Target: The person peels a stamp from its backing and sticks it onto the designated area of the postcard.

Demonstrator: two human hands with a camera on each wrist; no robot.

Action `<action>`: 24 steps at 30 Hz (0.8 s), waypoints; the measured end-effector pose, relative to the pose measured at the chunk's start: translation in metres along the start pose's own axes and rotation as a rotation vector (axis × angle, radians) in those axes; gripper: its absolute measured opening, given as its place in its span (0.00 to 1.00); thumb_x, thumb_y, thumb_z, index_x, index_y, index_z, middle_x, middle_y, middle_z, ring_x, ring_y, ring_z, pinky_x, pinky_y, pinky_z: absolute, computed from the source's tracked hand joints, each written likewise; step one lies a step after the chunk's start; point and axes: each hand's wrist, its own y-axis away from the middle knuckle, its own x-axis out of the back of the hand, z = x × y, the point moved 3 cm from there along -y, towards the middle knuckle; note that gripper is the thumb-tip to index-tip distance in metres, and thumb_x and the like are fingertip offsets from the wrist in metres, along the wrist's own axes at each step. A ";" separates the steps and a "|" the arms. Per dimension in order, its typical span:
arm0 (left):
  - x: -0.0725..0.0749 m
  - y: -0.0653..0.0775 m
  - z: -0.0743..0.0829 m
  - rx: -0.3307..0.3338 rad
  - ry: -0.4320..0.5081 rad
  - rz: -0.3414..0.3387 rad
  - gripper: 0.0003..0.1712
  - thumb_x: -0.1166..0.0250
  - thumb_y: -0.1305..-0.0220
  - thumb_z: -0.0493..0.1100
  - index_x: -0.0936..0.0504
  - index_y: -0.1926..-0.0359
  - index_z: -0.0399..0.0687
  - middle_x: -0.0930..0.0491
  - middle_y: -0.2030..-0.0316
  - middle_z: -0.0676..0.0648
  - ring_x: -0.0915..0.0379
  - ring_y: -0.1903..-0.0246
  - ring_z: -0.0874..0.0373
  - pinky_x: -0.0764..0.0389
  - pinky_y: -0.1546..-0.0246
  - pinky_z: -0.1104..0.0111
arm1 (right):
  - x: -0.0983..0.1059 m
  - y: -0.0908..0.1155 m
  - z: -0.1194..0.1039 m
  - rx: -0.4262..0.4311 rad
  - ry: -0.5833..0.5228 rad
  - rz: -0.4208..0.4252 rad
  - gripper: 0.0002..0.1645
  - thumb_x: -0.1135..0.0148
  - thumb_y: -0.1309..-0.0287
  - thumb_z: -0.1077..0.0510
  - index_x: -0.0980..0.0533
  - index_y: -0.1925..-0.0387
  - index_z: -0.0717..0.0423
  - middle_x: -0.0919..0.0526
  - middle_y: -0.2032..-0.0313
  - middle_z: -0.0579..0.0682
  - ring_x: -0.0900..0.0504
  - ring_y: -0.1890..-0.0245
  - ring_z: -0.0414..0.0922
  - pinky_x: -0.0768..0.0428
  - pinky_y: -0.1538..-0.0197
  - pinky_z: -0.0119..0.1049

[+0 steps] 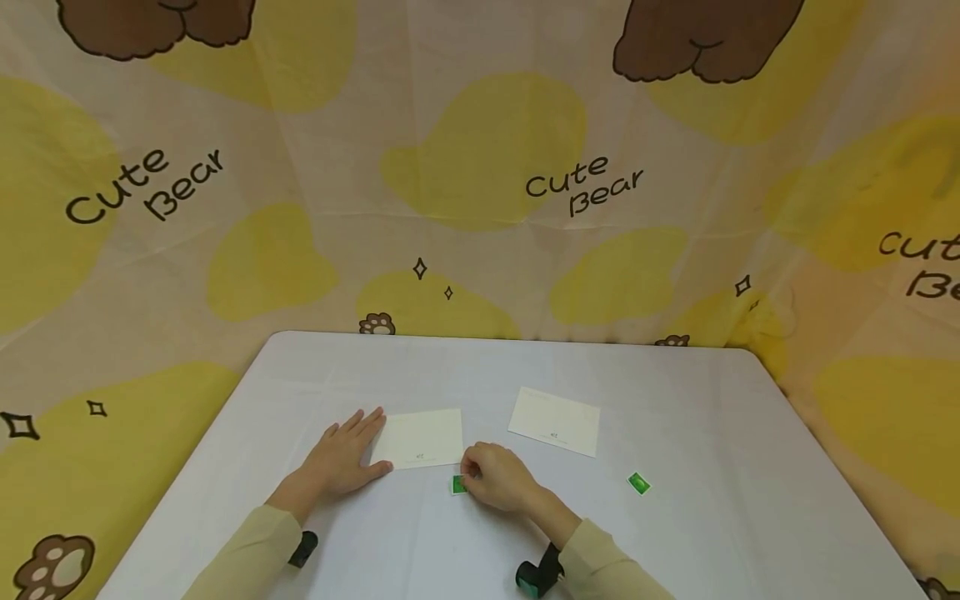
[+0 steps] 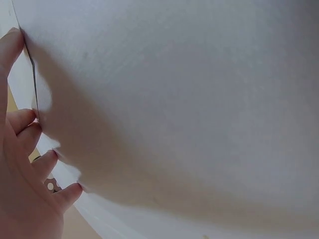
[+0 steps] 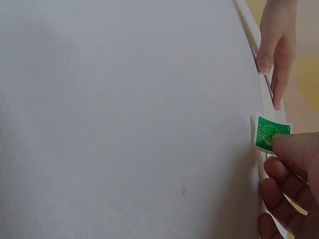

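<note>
My right hand (image 1: 497, 478) pinches a green postage stamp (image 3: 269, 133) with a white perforated edge between thumb and curled fingers. The stamp is close to the near right corner of a white card (image 1: 420, 437), which lies flat and has a small dark mark by its near edge. My left hand (image 1: 345, 457) is spread at that card's left side, its thumb and fingertips right at the edge. In the left wrist view the fingers (image 2: 46, 164) reach down to the white tabletop.
A second white card (image 1: 555, 421) lies slightly turned, farther right. Another green stamp (image 1: 639, 483) rests on the white table (image 1: 735, 517) to the right of my right hand. Behind the table hangs a yellow patterned cloth (image 1: 480, 150) printed with bears.
</note>
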 end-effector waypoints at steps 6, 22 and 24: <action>0.001 0.002 0.000 -0.010 0.015 0.025 0.47 0.40 0.44 0.63 0.43 0.32 0.40 0.47 0.31 0.43 0.52 0.32 0.42 0.47 0.38 0.43 | 0.003 0.004 -0.001 0.005 -0.073 0.002 0.08 0.38 0.49 0.60 0.28 0.77 0.47 0.32 0.79 0.36 0.34 0.76 0.32 0.33 0.73 0.22; 0.016 0.001 0.030 -0.129 0.124 0.196 0.44 0.35 0.47 0.60 0.38 0.34 0.44 0.37 0.35 0.46 0.45 0.34 0.46 0.41 0.39 0.48 | 0.024 0.008 0.005 -0.043 -0.285 0.152 0.03 0.38 0.48 0.64 0.25 0.72 0.56 0.25 0.76 0.41 0.29 0.73 0.34 0.27 0.69 0.25; 0.019 0.001 0.037 -0.139 0.148 0.221 0.44 0.34 0.48 0.59 0.37 0.34 0.46 0.35 0.36 0.45 0.43 0.35 0.46 0.39 0.39 0.48 | 0.029 0.008 0.006 -0.060 -0.306 0.181 0.02 0.38 0.48 0.64 0.25 0.72 0.57 0.24 0.76 0.42 0.28 0.73 0.34 0.26 0.69 0.25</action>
